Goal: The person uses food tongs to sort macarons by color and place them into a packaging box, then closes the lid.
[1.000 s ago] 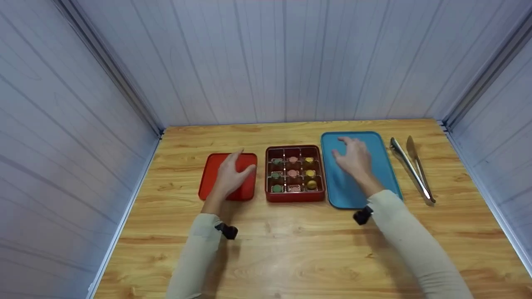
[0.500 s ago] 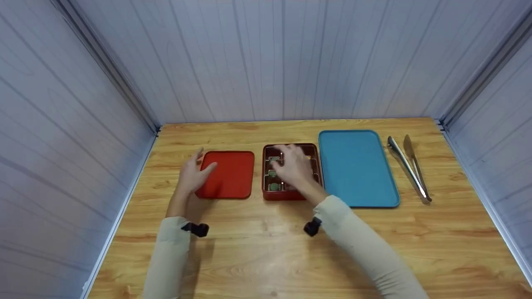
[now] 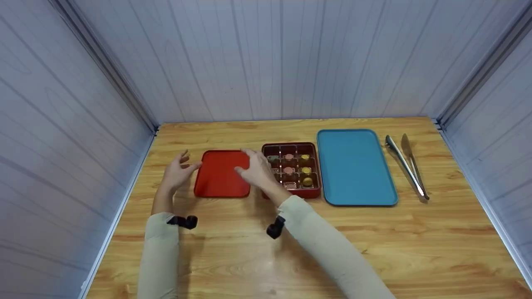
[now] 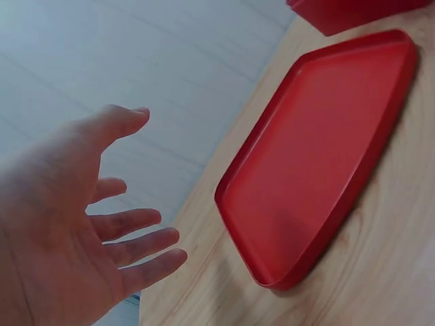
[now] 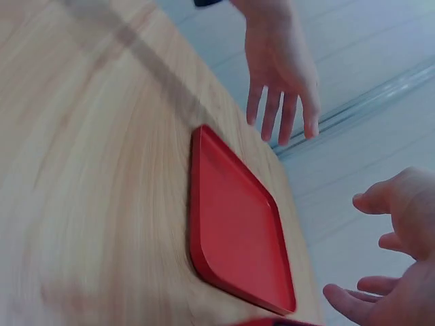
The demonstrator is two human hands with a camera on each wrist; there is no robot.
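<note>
- Red plastic is what my fingers frame: the flat red square lid (image 3: 222, 173) lies on the wooden table (image 3: 266, 249), upside down with its raised rim up, between my two hands.
- My left hand (image 3: 176, 172) hovers just off the lid's left edge, fingers spread and relaxed, gripping nothing; the left wrist view shows the open palm (image 4: 64, 224) apart from the rim.
- My right hand (image 3: 257, 170) hangs over the lid's right edge, fingers loosely bent, empty, not plainly touching it.
- Just right of the lid sits the red box with nine compartments (image 3: 293, 169), holding small round pink, yellow and green pieces; my right hand partly hides its left column.
- Further right lies the blue rectangular plastic tray (image 3: 355, 166), then the steel tongs (image 3: 405, 164) near the right wall.
- To take the lid well, I judge both hands should close on opposite edges at once, thumbs on the rim, and lift level, keeping my right wrist clear of the box so nothing inside gets knocked.
</note>
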